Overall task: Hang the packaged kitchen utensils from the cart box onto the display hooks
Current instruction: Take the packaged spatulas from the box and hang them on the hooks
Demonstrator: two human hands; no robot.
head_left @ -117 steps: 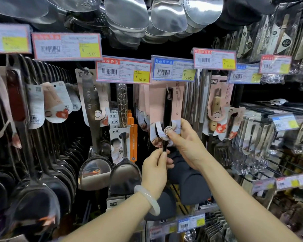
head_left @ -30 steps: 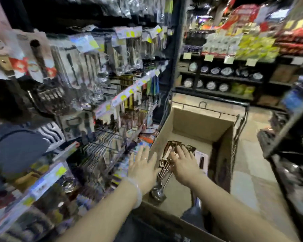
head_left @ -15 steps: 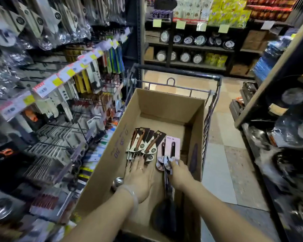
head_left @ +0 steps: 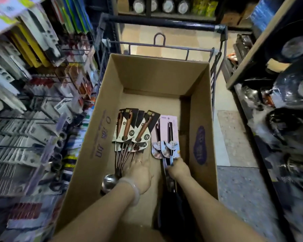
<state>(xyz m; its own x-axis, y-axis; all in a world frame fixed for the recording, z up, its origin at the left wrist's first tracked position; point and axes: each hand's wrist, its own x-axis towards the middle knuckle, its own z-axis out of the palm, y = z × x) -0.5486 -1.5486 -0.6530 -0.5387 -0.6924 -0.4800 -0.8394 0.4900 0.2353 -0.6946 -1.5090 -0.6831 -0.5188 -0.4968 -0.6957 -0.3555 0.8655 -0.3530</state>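
Below, inside the cardboard box (head_left: 110, 109), the right hand (head_left: 178, 169) apparently grips pink-carded utensils (head_left: 168, 135), handles pointing twelve o'clock; the left hand (head_left: 138, 173) rests open at nine o'clock.

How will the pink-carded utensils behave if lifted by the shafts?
Likely stiff: the pink-carded utensils have long metal-looking shafts, where the right hand grips. Probably head-heavy, since dark broad heads lie near the box's near end. The thin cards may flop, and the shiny shafts could slip.
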